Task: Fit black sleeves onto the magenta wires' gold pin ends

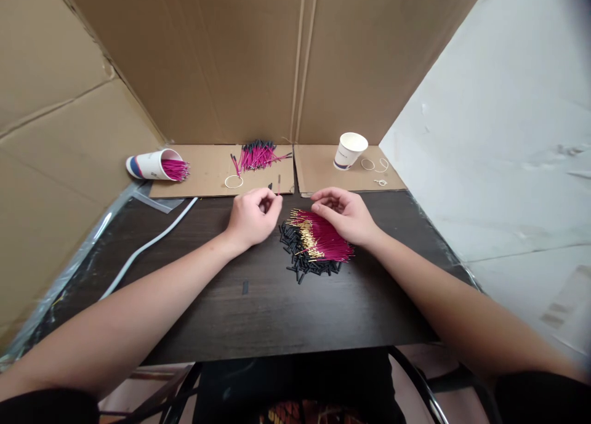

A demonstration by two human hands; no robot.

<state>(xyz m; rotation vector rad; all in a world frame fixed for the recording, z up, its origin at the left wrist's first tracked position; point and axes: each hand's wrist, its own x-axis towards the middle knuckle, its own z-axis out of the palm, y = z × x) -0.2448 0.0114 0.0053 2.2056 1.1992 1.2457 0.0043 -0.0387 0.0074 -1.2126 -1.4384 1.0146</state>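
Left hand (257,216): fingertips pinched together, apparently on a thin magenta wire (279,184). Right hand (345,215): fingers curled, thumb apart, over the magenta gold-tipped wire pile (327,238). Beneath: short black tubes (295,267).

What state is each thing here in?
Left hand, pinched on a wire
Right hand, fingers loosely curled
Tubes, loose, scattered
Gold-tipped wires, heaped on tubes
Black-capped wires, heaped
Left cup, on its side, wires inside
Right cup, upright, open
Cable, bent
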